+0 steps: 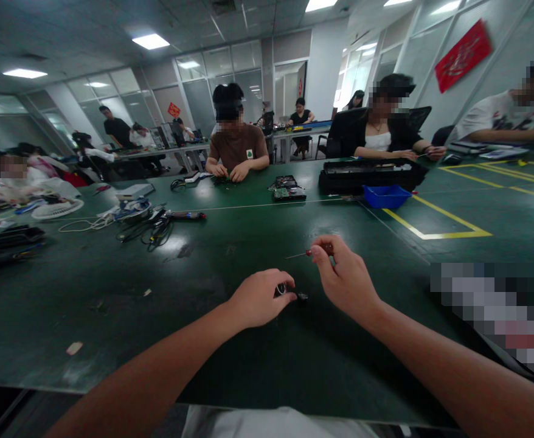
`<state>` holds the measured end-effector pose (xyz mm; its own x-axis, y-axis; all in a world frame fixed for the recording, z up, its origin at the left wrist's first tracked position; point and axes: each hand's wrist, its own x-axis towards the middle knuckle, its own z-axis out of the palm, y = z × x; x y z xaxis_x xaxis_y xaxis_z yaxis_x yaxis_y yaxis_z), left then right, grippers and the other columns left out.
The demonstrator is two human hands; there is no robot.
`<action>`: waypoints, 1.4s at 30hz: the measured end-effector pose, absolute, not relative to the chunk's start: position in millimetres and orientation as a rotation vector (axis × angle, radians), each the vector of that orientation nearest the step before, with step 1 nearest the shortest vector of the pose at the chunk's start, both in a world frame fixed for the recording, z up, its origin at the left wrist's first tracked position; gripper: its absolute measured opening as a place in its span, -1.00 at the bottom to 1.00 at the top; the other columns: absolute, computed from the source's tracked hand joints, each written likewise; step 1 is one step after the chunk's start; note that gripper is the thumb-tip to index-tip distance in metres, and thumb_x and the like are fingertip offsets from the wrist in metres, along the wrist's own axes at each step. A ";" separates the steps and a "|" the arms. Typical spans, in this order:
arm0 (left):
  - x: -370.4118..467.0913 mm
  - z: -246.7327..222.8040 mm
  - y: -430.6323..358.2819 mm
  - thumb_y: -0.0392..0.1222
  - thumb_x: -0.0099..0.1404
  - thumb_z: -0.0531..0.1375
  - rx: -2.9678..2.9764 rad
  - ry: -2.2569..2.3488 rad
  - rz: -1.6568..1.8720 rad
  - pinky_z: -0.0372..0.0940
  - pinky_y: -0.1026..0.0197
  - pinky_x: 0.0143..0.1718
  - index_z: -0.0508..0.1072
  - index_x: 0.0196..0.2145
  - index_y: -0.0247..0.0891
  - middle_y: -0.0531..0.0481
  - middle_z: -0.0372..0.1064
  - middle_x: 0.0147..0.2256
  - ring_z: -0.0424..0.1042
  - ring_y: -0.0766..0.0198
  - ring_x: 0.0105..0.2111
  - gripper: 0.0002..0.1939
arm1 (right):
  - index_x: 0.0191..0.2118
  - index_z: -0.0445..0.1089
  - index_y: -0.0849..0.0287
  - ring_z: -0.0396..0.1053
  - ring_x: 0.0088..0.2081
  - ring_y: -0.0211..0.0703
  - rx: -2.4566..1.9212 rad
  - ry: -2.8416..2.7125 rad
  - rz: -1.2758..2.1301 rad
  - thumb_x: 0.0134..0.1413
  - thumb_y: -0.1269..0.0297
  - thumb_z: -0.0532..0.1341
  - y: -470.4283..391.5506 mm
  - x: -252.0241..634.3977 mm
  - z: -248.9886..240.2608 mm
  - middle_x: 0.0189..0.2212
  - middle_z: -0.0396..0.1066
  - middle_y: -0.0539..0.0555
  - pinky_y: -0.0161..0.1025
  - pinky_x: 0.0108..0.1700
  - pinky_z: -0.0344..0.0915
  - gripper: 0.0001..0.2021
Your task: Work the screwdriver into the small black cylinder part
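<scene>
Screwdriver (308, 252) sits gripped in your right hand (346, 274), shaft pointing left; your left hand (258, 299) curls around a small dark piece (281, 290). Green tabletop (235, 237) stretches beyond your left hand toward cables (160, 230); its near edge lies behind both hands.

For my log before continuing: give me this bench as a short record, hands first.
Left hand: curled around a dark item, mostly hidden
Right hand: holds a thin-shafted tool, red handle, shaft pointing left
Between hands: small black piece
Surface: green table
Beyond, right: blue tray before black casing
Beyond, left: tangled cables
</scene>
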<state>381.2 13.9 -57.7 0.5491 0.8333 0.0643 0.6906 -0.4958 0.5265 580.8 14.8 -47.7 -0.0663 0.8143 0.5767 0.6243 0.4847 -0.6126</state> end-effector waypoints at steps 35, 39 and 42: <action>275.3 -43.9 72.0 -0.10 0.30 0.21 1.318 1.398 0.816 0.14 0.36 -0.57 0.51 -0.07 -0.27 -0.07 0.44 -0.27 0.32 0.38 -0.51 -0.71 | -0.16 0.30 0.11 0.43 -0.36 -0.10 -1.203 -1.846 0.389 0.38 0.16 0.03 14.9 579.5 -48.9 -0.39 0.44 0.06 -0.20 -0.36 0.28 -0.81; 225.7 -47.9 82.7 -0.24 0.36 0.15 0.825 1.308 1.105 0.24 0.32 -0.55 0.48 -0.11 -0.26 -0.01 0.37 -0.34 0.33 0.37 -0.52 -0.82 | -0.16 0.30 0.12 0.42 -0.38 -0.12 -1.213 -1.849 0.395 0.38 0.16 0.03 14.7 579.4 -50.1 -0.40 0.43 0.05 -0.20 -0.34 0.29 -0.81; 190.8 -45.5 85.8 -0.25 0.42 0.08 0.622 1.267 1.293 0.27 0.29 -0.52 0.45 -0.15 -0.26 0.01 0.37 -0.39 0.32 0.34 -0.51 -0.84 | -0.15 0.30 0.12 0.40 -0.39 -0.13 -1.222 -1.855 0.414 0.39 0.16 0.02 14.5 579.4 -50.4 -0.40 0.42 0.04 -0.20 -0.35 0.27 -0.81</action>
